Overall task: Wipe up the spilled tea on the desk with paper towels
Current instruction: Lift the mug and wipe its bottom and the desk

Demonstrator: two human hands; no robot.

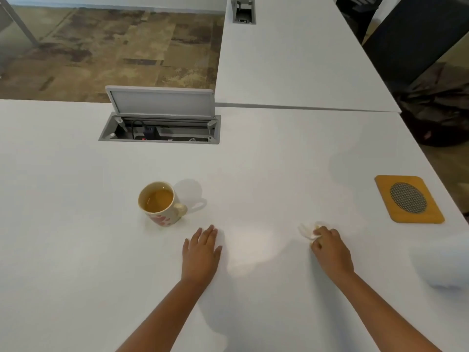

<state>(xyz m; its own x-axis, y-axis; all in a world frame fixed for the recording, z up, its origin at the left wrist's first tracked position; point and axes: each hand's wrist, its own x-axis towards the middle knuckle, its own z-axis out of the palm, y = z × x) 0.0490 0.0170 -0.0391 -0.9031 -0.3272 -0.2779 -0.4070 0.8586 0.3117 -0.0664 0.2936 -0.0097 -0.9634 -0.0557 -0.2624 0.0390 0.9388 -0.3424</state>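
A crumpled white paper towel [307, 231], stained yellow with tea, lies on the white desk [76, 250] right of centre. My right hand [330, 247] grips it with curled fingers and holds it against the desk. My left hand [201, 250] rests flat on the desk, fingers straight, just right of and nearer than a mug of tea [161, 204] with red flowers on its side. No tea puddle shows on the desk surface.
An orange coaster [408, 199] with a grey mesh centre lies near the right edge. A white paper towel roll [444, 262] sits blurred at the far right. An open cable box [160, 123] with its lid up is sunk into the desk behind the mug.
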